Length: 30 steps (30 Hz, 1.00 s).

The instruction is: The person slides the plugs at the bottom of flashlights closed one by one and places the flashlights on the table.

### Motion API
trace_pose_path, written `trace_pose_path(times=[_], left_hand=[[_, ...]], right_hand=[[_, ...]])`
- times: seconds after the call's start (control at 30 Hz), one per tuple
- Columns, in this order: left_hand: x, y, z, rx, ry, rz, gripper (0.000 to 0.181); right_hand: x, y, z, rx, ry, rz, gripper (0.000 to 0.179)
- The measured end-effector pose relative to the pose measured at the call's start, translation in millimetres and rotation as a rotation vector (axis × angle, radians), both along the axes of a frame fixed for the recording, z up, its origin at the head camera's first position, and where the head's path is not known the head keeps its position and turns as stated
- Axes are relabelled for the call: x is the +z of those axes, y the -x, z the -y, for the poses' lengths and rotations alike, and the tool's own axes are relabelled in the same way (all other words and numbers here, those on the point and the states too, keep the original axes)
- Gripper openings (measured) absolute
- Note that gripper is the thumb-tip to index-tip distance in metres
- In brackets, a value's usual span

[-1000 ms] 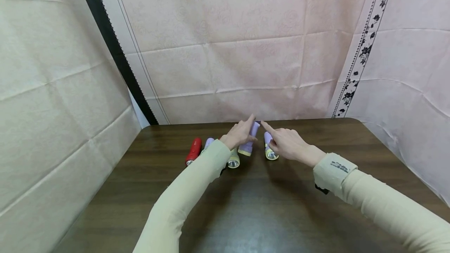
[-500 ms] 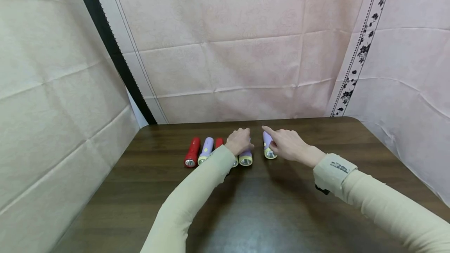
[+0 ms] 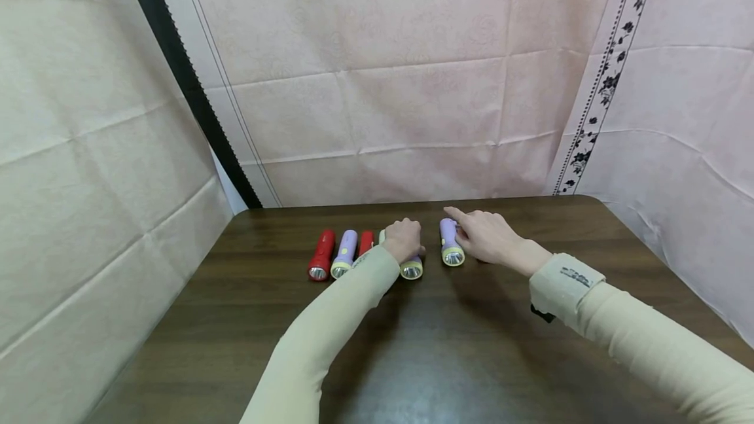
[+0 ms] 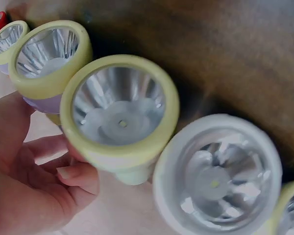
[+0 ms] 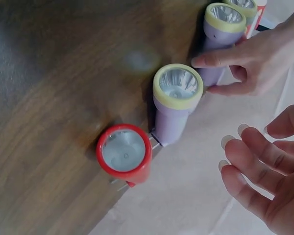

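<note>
In the head view, my left hand [image 3: 404, 241] grips a purple flashlight [image 3: 412, 269] with a yellow rim, its back end hidden under the hand. The right wrist view shows my left thumb and finger on either side of its purple barrel [image 5: 211, 73]. My right hand [image 3: 485, 235] hovers with a finger stretched out, beside another purple flashlight [image 3: 450, 241]. In the right wrist view its fingers [image 5: 245, 166] are loosely bent and hold nothing. A red flashlight [image 5: 125, 152] lies near it, mostly hidden in the head view.
To the left of my left hand, a red flashlight [image 3: 321, 255], a purple one [image 3: 345, 252], another red one [image 3: 366, 241] and a pale green one [image 4: 132, 175] lie side by side, lenses toward me. The brown table [image 3: 235, 339] meets a cloth backdrop [image 3: 383, 116] behind.
My left hand has moved slightly down and left, and the tilted purple flashlight has come into line with the row. My right hand has shifted slightly to the right.
</note>
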<state>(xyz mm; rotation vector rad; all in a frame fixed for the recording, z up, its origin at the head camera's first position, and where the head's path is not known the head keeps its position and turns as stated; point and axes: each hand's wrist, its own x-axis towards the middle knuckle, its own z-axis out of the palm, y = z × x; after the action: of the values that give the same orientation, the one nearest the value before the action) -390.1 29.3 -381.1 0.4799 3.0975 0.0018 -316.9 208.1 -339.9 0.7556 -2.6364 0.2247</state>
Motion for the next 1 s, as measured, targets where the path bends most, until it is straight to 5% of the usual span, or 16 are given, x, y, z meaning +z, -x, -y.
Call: trace_pose_path(times=[0.2,0.33,0.43,0.63,0.83,1.0], left_hand=[[8.3,-3.3,-14.0,0.004,0.037,-0.083,0.032],[13.3,-2.8,-34.9,-0.031,-0.015,-0.146,0.021],[14.8,-3.5,-52.2,-0.022,-0.1,-0.097,0.022],[13.6,-8.3,-76.8,0.09,-0.211,0.052,0.028],[4.9,-4.6,-87.9,0.206,-0.251,0.094,0.068],[3.1,-4.7,-85.4,0.229,-0.308,0.108,0.07]], right_hand=[[6.4,2.4,-4,-0.022,-0.008,0.002,0.048],[7.6,2.8,-7,-0.035,-0.011,0.014,0.048],[6.8,2.2,-9,-0.035,-0.006,0.015,0.046],[3.0,-0.3,-13,-0.043,0.006,0.015,0.042],[2.7,-2.5,-18,-0.069,-0.003,0.047,0.039],[1.4,-4.7,-24,-0.09,-0.003,0.044,0.042]])
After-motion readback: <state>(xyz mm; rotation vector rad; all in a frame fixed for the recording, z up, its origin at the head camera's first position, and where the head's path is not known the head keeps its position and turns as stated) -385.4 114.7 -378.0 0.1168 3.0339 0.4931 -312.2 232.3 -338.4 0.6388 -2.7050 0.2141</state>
